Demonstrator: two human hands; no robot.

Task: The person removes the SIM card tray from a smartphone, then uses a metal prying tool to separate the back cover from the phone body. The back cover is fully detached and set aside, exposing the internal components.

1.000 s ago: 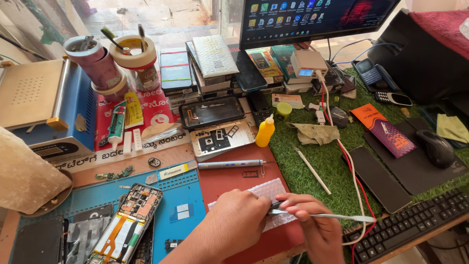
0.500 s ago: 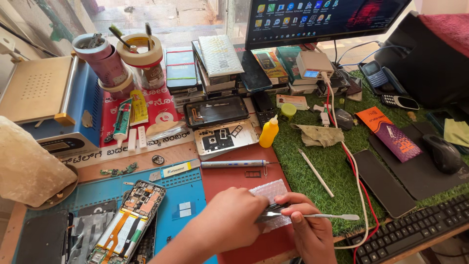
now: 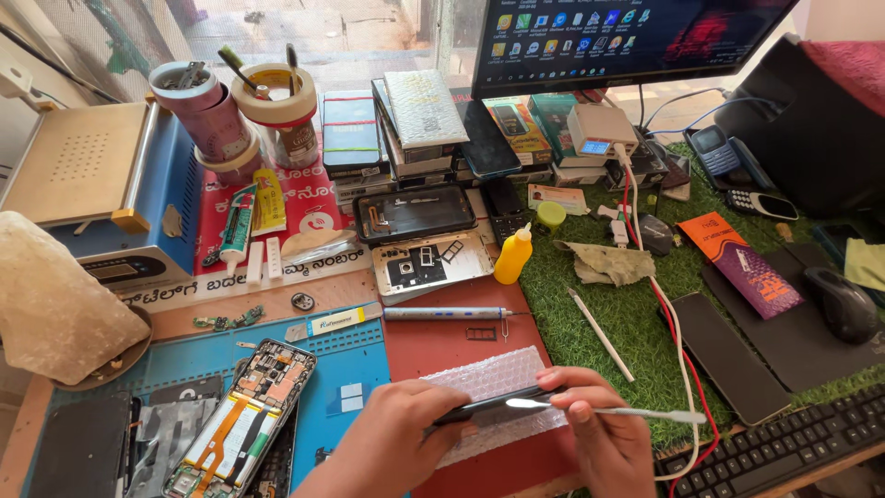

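Hands (image 3: 498,433) unmoved; view shifted, red mat (image 3: 442,346), green turf (image 3: 590,304) cluttered

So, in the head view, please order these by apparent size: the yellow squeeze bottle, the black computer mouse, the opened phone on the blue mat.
1. Opened phone, clearly the largest, though also nearest the camera.
2. Black computer mouse.
3. Yellow squeeze bottle, close to the mouse in size, so this order is unsure.

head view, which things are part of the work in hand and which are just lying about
In hand:
- left hand gripping thin black phone
- right hand holding slim metal pry tool
- clear bubble wrap sheet underneath

Lying about:
- yellow squeeze bottle
- opened phone with exposed boards
- black computer mouse
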